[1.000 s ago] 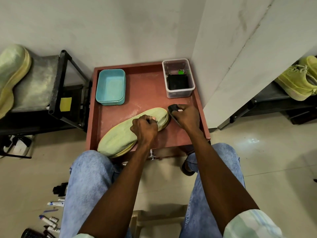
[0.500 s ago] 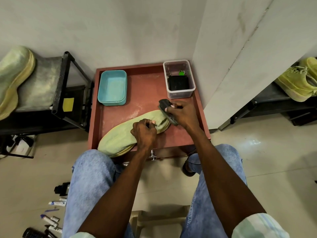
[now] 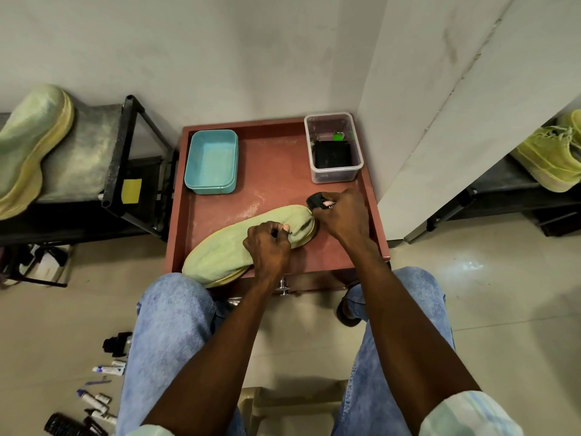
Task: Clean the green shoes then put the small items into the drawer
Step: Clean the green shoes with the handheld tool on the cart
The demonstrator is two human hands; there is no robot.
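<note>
Head view, one entry, as I read it from my remote station.

- Green shoe (image 3: pixel 229 250): lies slantwise on the red table (image 3: pixel 276 180), its near-left end over the front edge, its far end inside the tray-like rim.
- Left hand (image 3: pixel 267 247): fingers curled, gripping the shoe at mid-length.
- Right hand (image 3: pixel 341 215): fingers curled round a dark cloth (image 3: pixel 314 200), which touches the shoe's far tip.
- Teal tub (image 3: pixel 211 162): far-left corner, just inside the rim.
- Clear box (image 3: pixel 334 147): far-right corner, holding a black item and a small green one.
- Open room: bare red surface between tub and box, and between tub and shoe.
- Drawer knob (image 3: pixel 284 286): under the front edge, between my knees.
- Second green shoe (image 3: pixel 30 146): left rack, well apart.
</note>
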